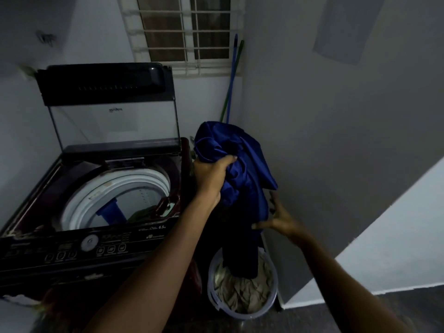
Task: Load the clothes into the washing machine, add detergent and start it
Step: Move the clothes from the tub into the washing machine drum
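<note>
head cam | my left hand [211, 175] has a fistful of the blue garment [236, 162], its dark end trailing into the bucket [242, 284] of beige clothes below my hands | right hand [280, 218] spread wide, fingers just by the cloth | washing machine [96, 200] left of my hands, lid [108, 102] up

Blue garment [236, 164] is smooth, satiny cloth with a sheen, crumpled beige cloth [245, 288] at 6 o'clock below it looks matt in a translucent plastic bucket [212, 293], washing machine [101, 236] panel glossy dark plastic, lid [113, 123] clear glass-like, tub ring white plastic.
</note>
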A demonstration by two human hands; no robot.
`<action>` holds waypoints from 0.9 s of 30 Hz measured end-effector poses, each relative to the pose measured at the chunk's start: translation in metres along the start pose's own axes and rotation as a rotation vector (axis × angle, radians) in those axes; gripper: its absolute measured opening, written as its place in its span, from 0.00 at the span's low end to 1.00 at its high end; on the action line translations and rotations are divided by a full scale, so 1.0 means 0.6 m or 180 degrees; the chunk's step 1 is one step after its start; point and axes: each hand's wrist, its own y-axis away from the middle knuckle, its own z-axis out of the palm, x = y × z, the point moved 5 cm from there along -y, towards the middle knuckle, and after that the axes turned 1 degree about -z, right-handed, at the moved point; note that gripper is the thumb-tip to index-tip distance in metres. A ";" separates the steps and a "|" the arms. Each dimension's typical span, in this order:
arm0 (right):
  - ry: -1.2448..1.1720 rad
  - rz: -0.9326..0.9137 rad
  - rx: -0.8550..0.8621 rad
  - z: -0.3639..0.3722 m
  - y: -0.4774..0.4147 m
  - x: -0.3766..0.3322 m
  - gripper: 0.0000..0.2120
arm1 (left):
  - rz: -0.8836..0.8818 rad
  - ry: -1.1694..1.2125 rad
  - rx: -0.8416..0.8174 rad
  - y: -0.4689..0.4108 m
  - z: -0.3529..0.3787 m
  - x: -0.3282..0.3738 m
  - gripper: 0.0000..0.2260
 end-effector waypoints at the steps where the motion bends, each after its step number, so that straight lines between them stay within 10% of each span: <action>1: -0.0150 -0.0075 -0.0097 0.023 -0.003 0.009 0.52 | -0.0082 0.0176 -0.0026 0.005 0.002 0.003 0.15; 8: -0.0231 -0.0184 0.0831 0.034 -0.025 0.021 0.07 | -0.0165 0.0257 -0.0006 0.003 -0.029 0.007 0.12; 16: -0.0844 -0.0880 0.2339 -0.094 0.000 -0.115 0.10 | 0.0158 -0.2069 0.0009 -0.022 -0.085 -0.026 0.34; 27: -0.0702 -0.0909 -0.0224 0.048 -0.008 -0.236 0.20 | 0.0108 -0.1236 -0.0986 0.001 -0.041 -0.016 0.32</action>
